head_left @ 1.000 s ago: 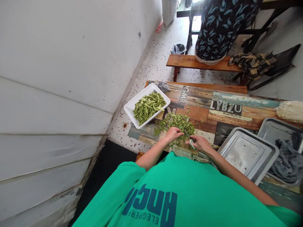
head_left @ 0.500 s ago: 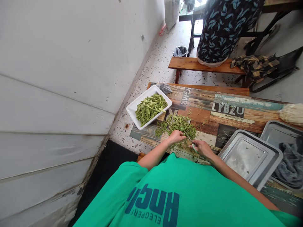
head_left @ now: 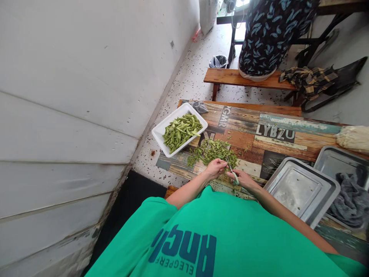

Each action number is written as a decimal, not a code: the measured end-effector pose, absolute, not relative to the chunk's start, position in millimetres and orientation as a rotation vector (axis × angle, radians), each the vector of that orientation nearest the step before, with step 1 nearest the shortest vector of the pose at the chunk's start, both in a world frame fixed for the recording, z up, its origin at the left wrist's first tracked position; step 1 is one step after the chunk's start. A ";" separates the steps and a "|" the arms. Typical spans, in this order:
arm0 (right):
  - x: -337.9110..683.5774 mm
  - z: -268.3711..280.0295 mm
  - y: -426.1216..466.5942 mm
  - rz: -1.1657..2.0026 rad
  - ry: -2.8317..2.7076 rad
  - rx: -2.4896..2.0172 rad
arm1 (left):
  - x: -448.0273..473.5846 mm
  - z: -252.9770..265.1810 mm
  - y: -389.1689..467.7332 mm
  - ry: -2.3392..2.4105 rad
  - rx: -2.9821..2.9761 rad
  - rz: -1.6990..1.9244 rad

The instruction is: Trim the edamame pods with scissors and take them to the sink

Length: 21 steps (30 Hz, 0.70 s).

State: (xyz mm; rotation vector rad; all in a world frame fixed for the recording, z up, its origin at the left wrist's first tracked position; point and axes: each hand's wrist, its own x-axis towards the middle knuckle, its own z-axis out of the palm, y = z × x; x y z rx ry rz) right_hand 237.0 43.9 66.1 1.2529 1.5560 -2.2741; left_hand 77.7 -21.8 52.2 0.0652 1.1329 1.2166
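Observation:
My right hand is closed around a pair of scissors with pale green handles, the blades pointing up and left over the table. Close beside the blades, my left hand is closed with its fingertips pinched; whatever they hold is too small to make out. Just beyond both hands lies a loose heap of green bean pods and trimmings. To the left of the heap, a white plastic tray holds a pile of green pods that look like edamame.
Two metal trays, a nearer one and a farther one, overlap at the right, with a grey cloth. A pale bundle sits behind them. A person sits on a wooden bench ahead. A white wall rises at left.
The scissors have turned slightly more upright and their handles show more. My left fingertips have come up a little beside the blades. The whole view has shifted slightly.

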 end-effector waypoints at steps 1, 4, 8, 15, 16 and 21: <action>237.2 64.5 43.4 -2.280 1.546 1.246 | 79.5 52.6 -22.3 1.127 0.062 1.220; 238.5 57.8 39.2 -2.300 1.540 1.250 | 83.7 54.2 -24.3 1.127 0.039 1.209; 240.6 49.5 32.7 -2.262 1.654 1.268 | 79.3 58.8 -27.5 1.144 -0.005 1.129; 250.8 42.6 43.3 -2.307 1.524 1.331 | -59.4 102.3 -15.4 2.426 0.376 1.321; 252.0 42.8 45.6 -2.307 1.525 1.325 | -85.9 112.1 -12.5 2.581 0.475 1.257; 252.2 46.0 46.2 -2.268 1.562 1.313 | -136.7 142.9 -7.1 2.732 0.946 0.589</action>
